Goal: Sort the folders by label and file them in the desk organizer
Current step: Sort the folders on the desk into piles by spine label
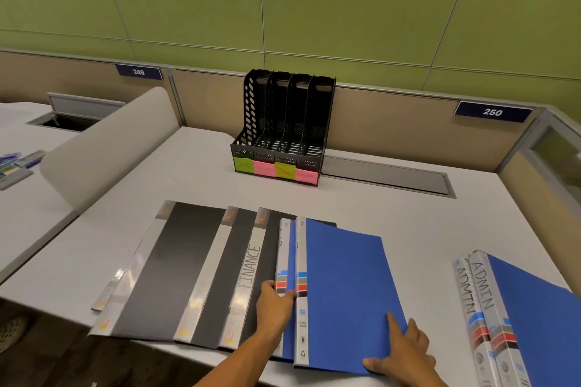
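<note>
Your left hand lies flat with its fingers slipped under the spine edge of the top blue folder, gripping nothing, and your right hand presses open on that folder's near right corner. The folder tops a fan of overlapping folders near the desk's front edge: three black folders to the left, one marked FINANCE, and a second blue one barely showing beneath. Two ADMIN folders lie well apart at the right. The organizer stands empty at the back against the partition, with green and pink notes along its base; their writing is too blurred to read, so check it before filing. If you lift the top folder by one corner, it may drag the blue one under it and skew the fan, and the near ends already overhang the edge, so a shove could tip them off. The desk is smooth and pale, a cubicle numbered 250 with green wall panels behind.
</note>
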Available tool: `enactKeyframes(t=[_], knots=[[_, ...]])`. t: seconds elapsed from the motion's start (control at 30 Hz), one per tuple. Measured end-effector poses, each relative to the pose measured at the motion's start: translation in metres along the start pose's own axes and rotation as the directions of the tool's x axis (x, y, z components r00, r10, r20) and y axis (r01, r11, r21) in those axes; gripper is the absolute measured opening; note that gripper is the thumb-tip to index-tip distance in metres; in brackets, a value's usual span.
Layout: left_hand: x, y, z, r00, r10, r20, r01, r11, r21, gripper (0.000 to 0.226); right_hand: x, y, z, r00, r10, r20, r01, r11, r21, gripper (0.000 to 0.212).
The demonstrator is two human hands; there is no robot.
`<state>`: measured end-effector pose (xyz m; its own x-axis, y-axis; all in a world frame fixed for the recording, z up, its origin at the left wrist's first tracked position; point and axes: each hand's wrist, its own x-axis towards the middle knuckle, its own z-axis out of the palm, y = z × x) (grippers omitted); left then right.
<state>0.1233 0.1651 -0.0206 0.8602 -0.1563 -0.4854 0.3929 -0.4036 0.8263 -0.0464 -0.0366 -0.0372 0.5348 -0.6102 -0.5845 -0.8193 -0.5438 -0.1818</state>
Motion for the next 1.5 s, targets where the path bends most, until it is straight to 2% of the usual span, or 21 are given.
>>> enactKeyframes(t=[0.03,0.1,0.17,0.33,0.4,0.47,0.57,0.63,0.7,0.77,0.83,0.9,0.97,1.03,1.07,1.13,1.17,1.23,1.33,1.5], knots=[[0.000,0.000,0.001,0.998,0.044,-0.042,-0.038,0.990,0.138,0.042,0.000,-0.002,0.000,1.000,0.029,-0.004,-0.029,0.999,0.017,0.140],[-0.002,0.001,0.004,0.969,0.214,-0.125,-0.145,0.899,0.413,0.048,0.000,-0.004,-0.001,0.997,0.075,-0.019,-0.074,0.996,0.054,0.144],[-0.007,0.005,0.007,0.935,0.345,-0.082,-0.260,0.824,0.504,0.043,0.001,-0.005,0.001,0.994,0.097,-0.041,-0.094,0.993,0.076,0.144],[-0.016,0.012,0.018,0.927,0.371,0.060,-0.315,0.681,0.661,0.047,-0.001,-0.005,0.000,0.996,0.078,-0.046,-0.074,0.994,0.082,0.142],[-0.025,0.016,0.029,0.936,0.323,0.144,-0.351,0.802,0.483,0.051,-0.003,-0.005,0.000,0.997,0.055,-0.054,-0.050,0.995,0.085,0.140],[-0.033,0.024,0.035,0.945,0.245,0.218,-0.296,0.923,0.247,0.052,-0.008,-0.004,-0.001,0.997,0.033,-0.070,-0.028,0.997,0.069,0.137],[-0.038,0.035,0.031,0.944,0.198,0.264,-0.223,0.973,0.067,0.052,-0.015,0.002,-0.005,0.998,-0.020,-0.064,0.024,0.998,0.066,0.135],[-0.040,0.043,0.022,0.931,0.223,0.289,-0.214,0.975,-0.063,0.056,-0.016,0.008,-0.012,0.994,-0.085,-0.069,0.095,0.982,0.161,0.135],[-0.042,0.053,0.006,0.916,0.275,0.292,-0.234,0.958,-0.168,0.056,-0.018,0.012,-0.020,0.980,-0.153,-0.130,0.189,0.922,0.338,0.120],[-0.046,0.069,-0.017,0.910,0.338,0.239,-0.281,0.928,-0.245,0.049,-0.021,0.006,-0.026,0.976,-0.108,-0.190,0.202,0.778,0.595,0.100],[-0.049,0.087,-0.043,0.905,0.381,0.187,-0.317,0.900,-0.300,0.048,-0.019,-0.004,-0.029,0.983,-0.009,-0.186,0.144,0.668,0.730,0.082],[-0.051,0.101,-0.069,0.903,0.398,0.161,-0.326,0.880,-0.346,0.053,-0.017,-0.017,-0.030,0.983,0.010,-0.185,0.134,0.656,0.743,0.069],[-0.054,0.108,-0.092,0.907,0.401,0.128,-0.329,0.865,-0.378,0.056,-0.014,-0.029,-0.029,0.977,-0.039,-0.209,0.181,0.669,0.721,0.058],[-0.056,0.108,-0.109,0.912,0.398,0.102,-0.327,0.854,-0.405,0.055,-0.007,-0.041,-0.024,0.967,-0.094,-0.236,0.224,0.755,0.616,0.047],[-0.057,0.106,-0.116,0.918,0.388,0.086,-0.321,0.852,-0.414,0.055,-0.004,-0.048,-0.021,0.972,-0.098,-0.216,0.198,0.835,0.513,0.051],[-0.058,0.098,-0.128,0.933,0.356,0.050,-0.305,0.856,-0.417,0.056,-0.001,-0.064,-0.012,0.988,-0.035,-0.153,0.076,0.959,0.272,0.085],[-0.058,0.094,-0.133,0.941,0.338,0.030,-0.296,0.861,-0.414,0.055,-0.004,-0.072,-0.008,0.992,0.007,-0.125,0.019,0.979,0.202,0.104],[-0.057,0.083,-0.142,0.955,0.298,-0.002,-0.272,0.868,-0.416,0.051,-0.008,-0.086,0.002,0.992,0.048,-0.117,-0.035,0.993,0.111,0.128],[-0.051,0.068,-0.162,0.972,0.230,-0.042,-0.225,0.869,-0.440,0.053,-0.012,-0.096,0.007,0.988,0.069,-0.136,-0.067,0.998,0.020,0.143],[-0.038,0.050,-0.203,0.976,0.172,-0.130,-0.213,0.869,-0.446,0.045,-0.007,-0.095,-0.003,0.986,0.133,-0.098,-0.130,0.991,0.039,0.152]])
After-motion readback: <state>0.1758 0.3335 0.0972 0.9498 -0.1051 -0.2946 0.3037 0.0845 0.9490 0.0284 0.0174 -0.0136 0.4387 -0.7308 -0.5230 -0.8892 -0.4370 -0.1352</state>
